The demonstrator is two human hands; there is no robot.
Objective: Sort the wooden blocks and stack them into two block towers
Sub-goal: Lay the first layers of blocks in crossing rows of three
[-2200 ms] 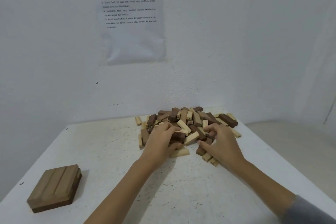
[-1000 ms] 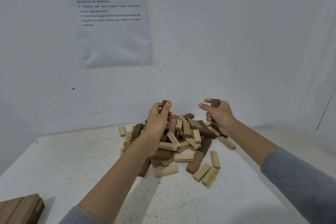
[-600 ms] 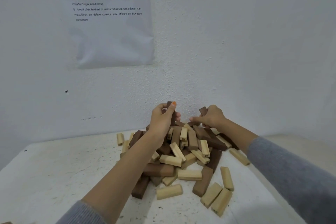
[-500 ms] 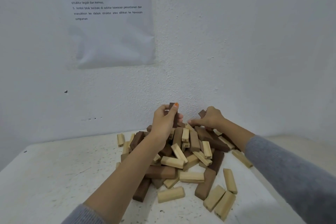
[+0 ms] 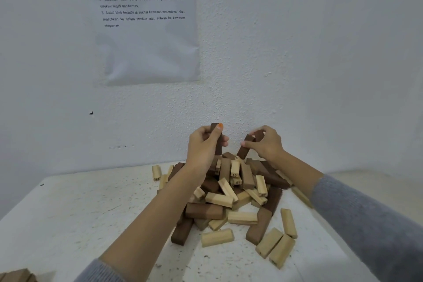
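The left hand (image 5: pixel 203 146) grips a dark brown rectangular wooden block (image 5: pixel 218 147), held upright, thumb and fingers curled round it. Just beside it, the right hand (image 5: pixel 266 144) pinches a second dark brown wooden block (image 5: pixel 244 150), tilted. Below both hands lies the loose heap of pale and dark wooden blocks (image 5: pixel 229 199) on the white speckled table (image 5: pixel 91 213).

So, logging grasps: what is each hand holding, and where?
Left hand grips an upright dark block around its upper half; right hand pinches a tilted dark block near its top.
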